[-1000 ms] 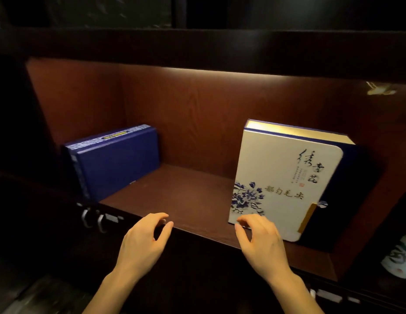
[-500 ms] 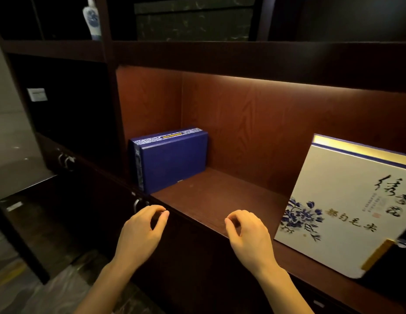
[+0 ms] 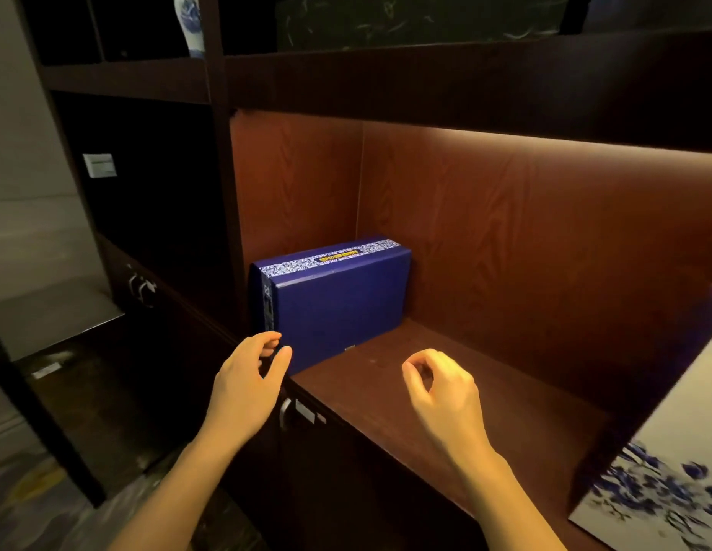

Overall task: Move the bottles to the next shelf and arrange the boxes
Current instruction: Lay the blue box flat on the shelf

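The left hand (image 3: 247, 385) is half open, empty, its fingertips beside the blue box (image 3: 334, 300) standing at the shelf's (image 3: 445, 375) left end. The right hand (image 3: 441, 391) hovers curled (holding nothing). The white floral box (image 3: 664, 471) is cropped, blurred.

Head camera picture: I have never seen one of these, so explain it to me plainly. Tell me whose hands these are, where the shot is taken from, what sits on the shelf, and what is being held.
No machine here: a person wears a camera on the head, looking down at their own bare hands. The left hand reaches toward the near corner of a dark blue box standing at the left end of the lit wooden shelf. The right hand hovers loosely curled over the shelf's front. Neither holds anything. A white box with blue flowers shows at the right edge.
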Tool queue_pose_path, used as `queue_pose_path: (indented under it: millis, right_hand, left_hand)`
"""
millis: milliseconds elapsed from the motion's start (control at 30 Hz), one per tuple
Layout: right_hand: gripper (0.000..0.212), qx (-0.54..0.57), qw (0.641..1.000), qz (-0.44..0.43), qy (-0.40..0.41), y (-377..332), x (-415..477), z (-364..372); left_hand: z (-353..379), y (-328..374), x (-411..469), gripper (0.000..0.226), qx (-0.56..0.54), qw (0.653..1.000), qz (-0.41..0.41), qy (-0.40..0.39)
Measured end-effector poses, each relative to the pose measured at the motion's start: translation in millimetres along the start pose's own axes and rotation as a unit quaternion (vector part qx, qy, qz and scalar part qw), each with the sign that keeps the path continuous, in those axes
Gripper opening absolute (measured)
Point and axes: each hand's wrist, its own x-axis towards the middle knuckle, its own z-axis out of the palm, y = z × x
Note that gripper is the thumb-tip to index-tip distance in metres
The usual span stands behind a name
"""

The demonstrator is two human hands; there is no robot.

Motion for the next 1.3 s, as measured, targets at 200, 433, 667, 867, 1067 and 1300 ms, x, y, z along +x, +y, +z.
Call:
queue_pose_path:
  millis: [200, 433, 667, 867, 1067, 1300]
  right_hand:
    - [0.004, 0.017, 0.999, 0.035, 0.021, 12.7, 80.0, 47.4]
    - [0.048, 0.109, 0.988, 0.107, 0.000, 24.2, 168.2, 86.4]
    - [0.090, 0.253, 0.942, 0.213, -0.062, 11.1, 240.7, 121.4]
    - [0.104, 0.274, 0.929, 0.241, -0.056, 0.0, 264.6, 152.1]
    - [0.101, 0.261, 0.934, 0.243, -0.030, 1.5, 264.5, 162.6]
    - [0.098, 0.267, 0.928, 0.259, -0.018, 7.7, 266.1, 158.9]
  left_hand:
    - [25.9, -31.6, 90.6, 0.055, 0.004, 0.999, -0.012, 0.031]
    - [47.0, -46.5, 171.3, 0.061, -0.028, 0.997, -0.049, 0.047]
    - [64.3, -53.7, 202.8, 0.070, -0.089, 0.983, -0.132, 0.089]
    - [71.5, -55.4, 205.4, 0.063, -0.052, 0.984, -0.150, 0.081]
    - [66.9, -54.6, 192.7, 0.053, -0.033, 0.994, -0.094, 0.039]
    - [60.7, -50.3, 182.5, 0.046, -0.080, 0.996, -0.045, 0.008]
